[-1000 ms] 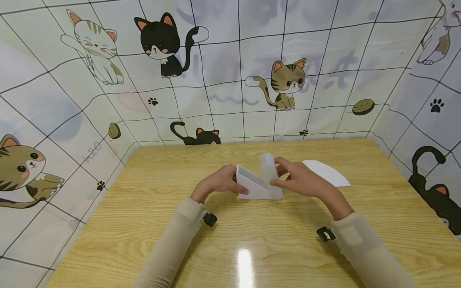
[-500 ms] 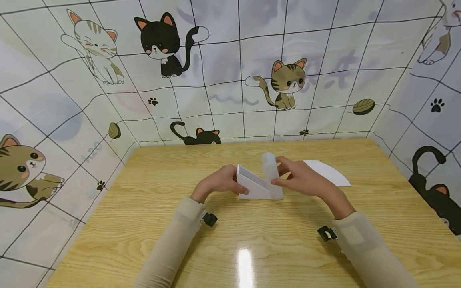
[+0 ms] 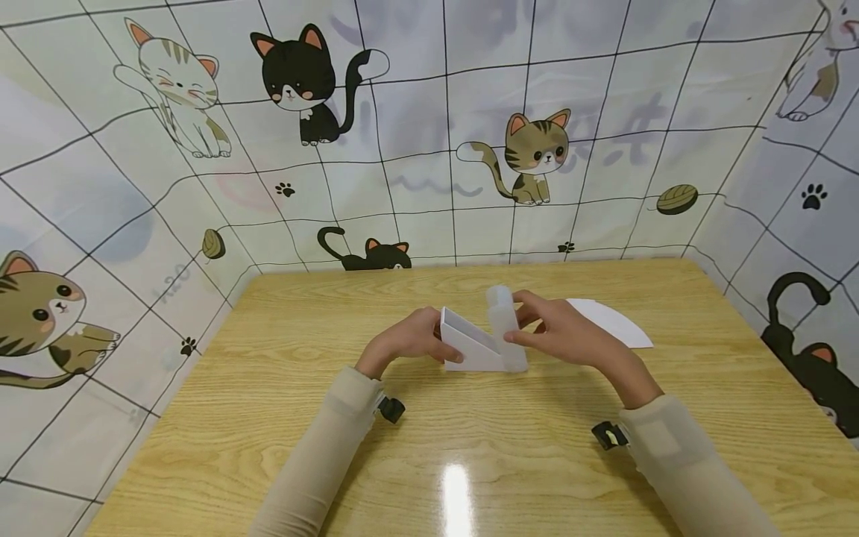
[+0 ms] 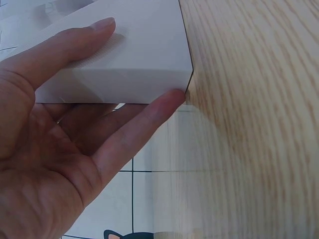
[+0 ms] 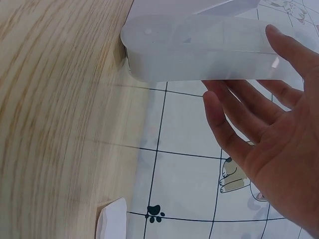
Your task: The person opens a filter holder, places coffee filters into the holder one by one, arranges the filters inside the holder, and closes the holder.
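Observation:
A small white holder with a slanted open top [image 3: 473, 350] stands on the table in the head view. My left hand [image 3: 419, 335] grips its tall left end, thumb on the near face; the left wrist view shows the other fingers along its narrow end [image 4: 119, 84]. Against the holder's right end stands a long, rounded, translucent plastic piece [image 3: 502, 321], tilted slightly left at the top. My right hand [image 3: 560, 332] holds this piece between thumb and fingers. Whether the two parts are joined, I cannot tell. In the right wrist view the translucent piece [image 5: 199, 55] overlaps the holder.
A flat white fan-shaped stack, seemingly paper [image 3: 616, 325], lies on the wooden table [image 3: 523, 462] behind my right hand. Cloth walls printed with cats [image 3: 416, 179] close off the table's back and sides.
My right hand shifts very slightly right with the upper part of the translucent piece, which stands a little straighter. The left hand and the white holder stay put.

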Demonstrator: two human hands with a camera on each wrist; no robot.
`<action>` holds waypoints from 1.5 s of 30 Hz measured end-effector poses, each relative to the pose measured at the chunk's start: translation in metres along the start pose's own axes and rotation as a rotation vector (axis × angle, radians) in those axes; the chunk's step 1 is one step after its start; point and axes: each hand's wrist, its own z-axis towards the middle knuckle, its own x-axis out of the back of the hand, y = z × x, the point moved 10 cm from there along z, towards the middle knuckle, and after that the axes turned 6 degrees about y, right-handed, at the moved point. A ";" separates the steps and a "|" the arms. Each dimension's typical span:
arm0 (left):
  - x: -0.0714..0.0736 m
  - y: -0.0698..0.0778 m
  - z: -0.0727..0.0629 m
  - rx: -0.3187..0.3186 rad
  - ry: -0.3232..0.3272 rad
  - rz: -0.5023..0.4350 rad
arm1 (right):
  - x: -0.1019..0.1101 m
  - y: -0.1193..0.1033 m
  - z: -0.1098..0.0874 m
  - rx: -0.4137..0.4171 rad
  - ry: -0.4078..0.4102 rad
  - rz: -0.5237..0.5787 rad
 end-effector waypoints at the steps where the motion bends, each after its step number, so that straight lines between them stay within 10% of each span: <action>1: 0.000 0.000 0.000 -0.002 -0.001 -0.002 | 0.000 0.000 0.000 0.001 0.001 0.001; 45: 0.000 0.001 -0.001 -0.003 0.001 -0.001 | 0.009 0.003 -0.003 -0.018 0.015 0.004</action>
